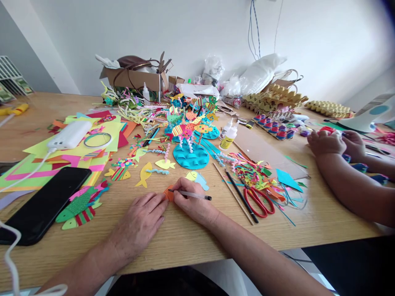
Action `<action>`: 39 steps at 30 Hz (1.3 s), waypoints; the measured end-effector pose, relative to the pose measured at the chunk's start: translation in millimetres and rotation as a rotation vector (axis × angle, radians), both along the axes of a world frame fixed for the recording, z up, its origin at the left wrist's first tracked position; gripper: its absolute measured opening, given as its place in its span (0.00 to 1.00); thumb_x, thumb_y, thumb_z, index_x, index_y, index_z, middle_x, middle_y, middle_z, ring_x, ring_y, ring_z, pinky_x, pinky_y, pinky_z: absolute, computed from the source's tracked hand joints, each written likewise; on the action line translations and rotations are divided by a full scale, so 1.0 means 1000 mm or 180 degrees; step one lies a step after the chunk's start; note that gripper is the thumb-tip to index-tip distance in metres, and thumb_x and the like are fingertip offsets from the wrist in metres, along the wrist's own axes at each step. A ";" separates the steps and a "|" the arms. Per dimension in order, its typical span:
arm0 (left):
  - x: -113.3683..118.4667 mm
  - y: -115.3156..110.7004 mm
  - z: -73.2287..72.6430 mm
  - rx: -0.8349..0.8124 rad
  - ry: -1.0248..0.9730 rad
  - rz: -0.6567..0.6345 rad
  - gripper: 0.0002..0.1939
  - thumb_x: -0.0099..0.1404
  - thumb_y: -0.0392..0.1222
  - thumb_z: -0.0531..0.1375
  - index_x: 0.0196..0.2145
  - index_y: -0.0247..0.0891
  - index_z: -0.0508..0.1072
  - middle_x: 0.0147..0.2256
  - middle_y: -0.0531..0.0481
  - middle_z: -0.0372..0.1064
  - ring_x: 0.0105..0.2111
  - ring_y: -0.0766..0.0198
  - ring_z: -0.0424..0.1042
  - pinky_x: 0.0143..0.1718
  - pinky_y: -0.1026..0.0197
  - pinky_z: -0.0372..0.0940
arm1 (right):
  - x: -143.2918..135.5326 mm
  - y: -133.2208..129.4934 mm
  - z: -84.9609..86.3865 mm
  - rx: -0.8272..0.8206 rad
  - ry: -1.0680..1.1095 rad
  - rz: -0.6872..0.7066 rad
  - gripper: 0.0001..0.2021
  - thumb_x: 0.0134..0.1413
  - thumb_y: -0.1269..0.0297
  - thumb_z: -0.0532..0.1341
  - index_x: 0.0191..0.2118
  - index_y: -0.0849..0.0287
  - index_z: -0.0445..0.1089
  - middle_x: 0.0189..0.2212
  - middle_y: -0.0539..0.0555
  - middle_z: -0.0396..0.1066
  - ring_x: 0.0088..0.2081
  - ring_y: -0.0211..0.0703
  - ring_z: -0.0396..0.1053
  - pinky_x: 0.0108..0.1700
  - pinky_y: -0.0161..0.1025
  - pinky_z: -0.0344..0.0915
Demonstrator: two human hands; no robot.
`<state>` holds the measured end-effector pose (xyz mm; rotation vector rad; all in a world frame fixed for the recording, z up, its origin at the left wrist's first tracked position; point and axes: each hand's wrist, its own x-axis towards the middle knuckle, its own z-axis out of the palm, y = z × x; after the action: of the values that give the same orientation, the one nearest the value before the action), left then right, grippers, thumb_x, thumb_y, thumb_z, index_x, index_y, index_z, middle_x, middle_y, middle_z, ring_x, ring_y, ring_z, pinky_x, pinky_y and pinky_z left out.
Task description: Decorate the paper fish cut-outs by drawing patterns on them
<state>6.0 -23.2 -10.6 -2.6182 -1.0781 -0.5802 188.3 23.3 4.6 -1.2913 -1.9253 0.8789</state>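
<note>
My left hand (pixel 140 222) lies flat on the wooden table (pixel 191 238), its fingertips pressing on a small orange paper piece (pixel 168 192). My right hand (pixel 193 203) holds a pen (pixel 193 194) with its tip at that orange piece. Just beyond lie paper fish cutouts, a yellow and blue one (pixel 197 179) and a yellow one (pixel 144 174). Red-handled scissors (pixel 257 201) and thin wooden sticks (pixel 233 193) lie to the right of my right hand.
A black phone (pixel 43 205) and white power bank (pixel 70 135) sit at left on coloured paper sheets. A blue paper fish display (pixel 190 158) stands mid-table, a glue bottle (pixel 228 139) beside it. Another person's hands (pixel 336 144) work at right. Boxes and egg cartons (pixel 274 98) line the back.
</note>
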 end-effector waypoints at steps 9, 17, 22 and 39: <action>-0.002 0.000 -0.002 -0.0182 -0.0004 0.0042 0.17 0.67 0.34 0.49 0.51 0.36 0.67 0.49 0.47 0.69 0.47 0.56 0.66 0.47 0.53 0.63 | -0.001 -0.001 0.003 -0.0029 -0.0018 0.0073 0.04 0.44 0.75 0.56 0.27 0.60 0.67 0.22 0.48 0.68 0.22 0.33 0.62 0.26 0.29 0.57; -0.001 0.000 -0.002 -0.0181 -0.0024 0.0034 0.17 0.67 0.34 0.49 0.51 0.36 0.68 0.48 0.46 0.69 0.47 0.56 0.66 0.47 0.54 0.63 | 0.000 0.000 0.001 0.0067 -0.0056 0.0023 0.06 0.44 0.75 0.55 0.27 0.59 0.66 0.21 0.47 0.67 0.22 0.33 0.61 0.25 0.29 0.56; 0.000 0.000 -0.001 -0.0124 0.0055 0.0015 0.17 0.67 0.34 0.47 0.50 0.34 0.68 0.47 0.44 0.70 0.46 0.55 0.66 0.46 0.52 0.64 | 0.000 0.001 -0.001 0.0054 0.0008 0.0004 0.05 0.45 0.75 0.55 0.28 0.59 0.66 0.20 0.46 0.66 0.21 0.32 0.60 0.24 0.29 0.55; 0.000 0.000 -0.001 0.0016 -0.0012 -0.0034 0.17 0.68 0.34 0.46 0.49 0.31 0.69 0.46 0.43 0.70 0.45 0.54 0.66 0.45 0.52 0.64 | 0.001 0.001 0.000 0.0010 0.0085 -0.0037 0.06 0.44 0.75 0.54 0.27 0.59 0.66 0.20 0.46 0.67 0.21 0.33 0.60 0.25 0.30 0.56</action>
<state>5.8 -22.8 -12.0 -2.6211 -1.0632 -0.5896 189.5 24.3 4.8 -1.2817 -1.8959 0.8827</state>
